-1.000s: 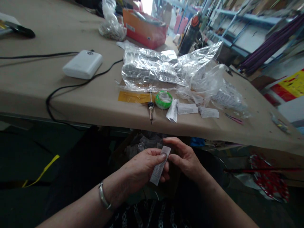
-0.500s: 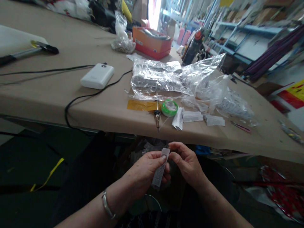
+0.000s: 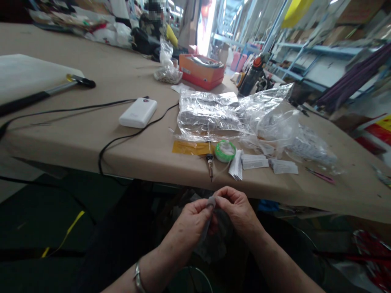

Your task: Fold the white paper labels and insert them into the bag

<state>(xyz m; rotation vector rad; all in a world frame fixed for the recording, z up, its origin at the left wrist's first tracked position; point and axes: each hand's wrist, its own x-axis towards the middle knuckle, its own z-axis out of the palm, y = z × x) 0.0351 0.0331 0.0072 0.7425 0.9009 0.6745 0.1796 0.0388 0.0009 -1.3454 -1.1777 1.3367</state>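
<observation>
Here, left fingers (image 3: pixel 203 208) pinch a strip (image 3: pixel 211 200); the box (image 3: pixel 198 72) seems full.

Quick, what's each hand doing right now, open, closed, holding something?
Left hand: closed, holding a pale strip.
Right hand: thumb and finger pinched closed at the strip's upper end; whether they grip it cannot be told.

Workshop, brown worktable (image 3: pixel 159 158), blue storage shelves (image 3: pixel 324 48)

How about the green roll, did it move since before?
No. The green roll still sits just right of the pointed tool; only the whole view shifted.
</observation>
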